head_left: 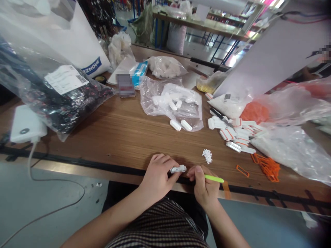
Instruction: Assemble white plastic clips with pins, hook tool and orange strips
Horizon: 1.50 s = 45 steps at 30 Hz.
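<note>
L-hand grip (158, 176) is pinched on a small white plastic strip (178, 169) w/ dark spots, lower ctr of frame, at the near edge of the bench (116, 131). R-hand grip (206, 184) is closed round a lime-green pen-like tool (214, 178); can't see its tip. Main risk, IMO: pinch slips under a hard push & the strip drops to the floor (59, 199). Also, tiny white pcs (207, 156) lie loose just above the R-hand grip; a careless brush could scatter 'em.
</note>
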Each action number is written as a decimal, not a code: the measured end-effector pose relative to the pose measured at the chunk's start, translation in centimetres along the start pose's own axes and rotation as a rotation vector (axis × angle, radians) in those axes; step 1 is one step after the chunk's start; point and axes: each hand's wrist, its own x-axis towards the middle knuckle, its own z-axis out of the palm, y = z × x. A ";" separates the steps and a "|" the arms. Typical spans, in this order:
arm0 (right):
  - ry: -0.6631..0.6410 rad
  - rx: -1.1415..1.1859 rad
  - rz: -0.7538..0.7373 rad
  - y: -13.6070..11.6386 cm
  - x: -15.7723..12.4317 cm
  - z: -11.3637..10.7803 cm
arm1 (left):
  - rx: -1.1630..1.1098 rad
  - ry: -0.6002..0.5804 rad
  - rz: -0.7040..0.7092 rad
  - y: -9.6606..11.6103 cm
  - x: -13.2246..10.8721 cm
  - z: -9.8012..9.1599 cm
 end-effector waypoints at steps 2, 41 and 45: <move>-0.006 -0.004 -0.003 0.1 0.0 0.0 | 0.002 -0.001 0.001 -0.1 0.0 0.0; 0.095 0.042 0.078 -0.5 0.1 0.0 | 0.000 -0.014 0.001 0.1 0.0 -0.1; 0.052 -0.019 0.024 -0.6 0.3 -0.1 | 0.004 -0.018 0.000 -0.1 -0.1 0.0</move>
